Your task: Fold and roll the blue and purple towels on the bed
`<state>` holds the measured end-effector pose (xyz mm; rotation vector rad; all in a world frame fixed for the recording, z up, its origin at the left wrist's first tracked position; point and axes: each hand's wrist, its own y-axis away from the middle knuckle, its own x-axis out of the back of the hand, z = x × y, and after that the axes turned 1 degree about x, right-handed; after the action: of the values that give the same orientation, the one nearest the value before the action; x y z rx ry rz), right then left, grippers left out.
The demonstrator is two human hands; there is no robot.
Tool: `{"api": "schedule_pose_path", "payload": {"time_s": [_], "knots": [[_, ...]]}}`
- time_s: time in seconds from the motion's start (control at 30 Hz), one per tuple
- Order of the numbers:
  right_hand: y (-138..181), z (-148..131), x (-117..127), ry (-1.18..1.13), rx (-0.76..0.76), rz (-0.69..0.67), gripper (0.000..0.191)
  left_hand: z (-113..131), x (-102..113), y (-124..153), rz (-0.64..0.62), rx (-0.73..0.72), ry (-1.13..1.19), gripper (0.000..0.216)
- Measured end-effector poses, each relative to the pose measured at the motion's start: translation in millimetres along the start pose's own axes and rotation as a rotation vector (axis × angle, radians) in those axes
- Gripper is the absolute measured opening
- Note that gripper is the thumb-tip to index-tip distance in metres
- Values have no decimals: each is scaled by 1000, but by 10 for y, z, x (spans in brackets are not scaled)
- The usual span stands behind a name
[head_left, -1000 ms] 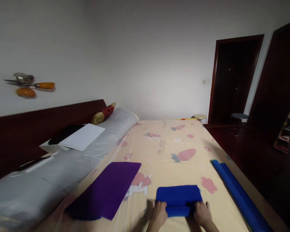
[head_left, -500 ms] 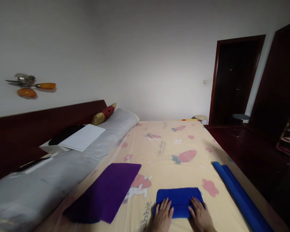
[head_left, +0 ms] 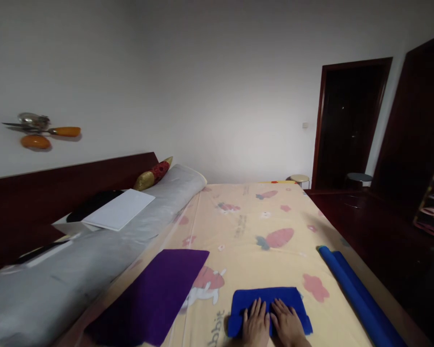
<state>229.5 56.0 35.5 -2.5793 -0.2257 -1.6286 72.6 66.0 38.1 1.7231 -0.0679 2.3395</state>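
Observation:
A folded blue cloth [head_left: 238,308] lies flat on the bed near the bottom of the view. My left hand [head_left: 256,322] rests palm down on its middle, fingers stretched out and a little apart. Close beside it, my right hand [head_left: 286,320] also presses flat on the cloth, fingers extended. Neither hand grasps anything. To the left lies a purple cloth [head_left: 159,294], spread out with its lower left part in shadow. Along the right side of the bed is a long blue roll of fabric [head_left: 358,294].
The bed's patterned sheet [head_left: 235,231] shows carrots and rabbits. At the left are a long grey pillow [head_left: 94,260], a white board [head_left: 119,210] and a red-and-gold cushion [head_left: 154,174] by the dark headboard [head_left: 72,176]. Two stools [head_left: 299,179] stand beyond the bed.
Both hands have moved inward from the sides of the blue cloth to its middle, now nearly touching each other. The whole view has shifted slightly.

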Motion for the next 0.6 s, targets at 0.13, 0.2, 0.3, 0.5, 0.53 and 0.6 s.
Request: {"api": "schedule_pose_path", "payload": {"time_s": [0.13,0.2,0.3,0.5,0.53,0.6], "knots": [[-39,402,15,82,-167,107,53,-321,133,-59,53,105,-154,53],[-30,562,-7,100,-191,136,54,-437,201,-54,75,148,-227,53],[-4,634,-55,110,-199,134,56,-495,239,-36,79,174,-271,53],[-20,576,-76,103,-209,131,57,-540,154,-62,99,138,-263,52],[-35,582,-78,101,-210,130,57,-552,151,-73,93,133,-258,51],[-57,610,-95,112,-213,145,56,-569,175,-80,75,140,-248,51]]}}
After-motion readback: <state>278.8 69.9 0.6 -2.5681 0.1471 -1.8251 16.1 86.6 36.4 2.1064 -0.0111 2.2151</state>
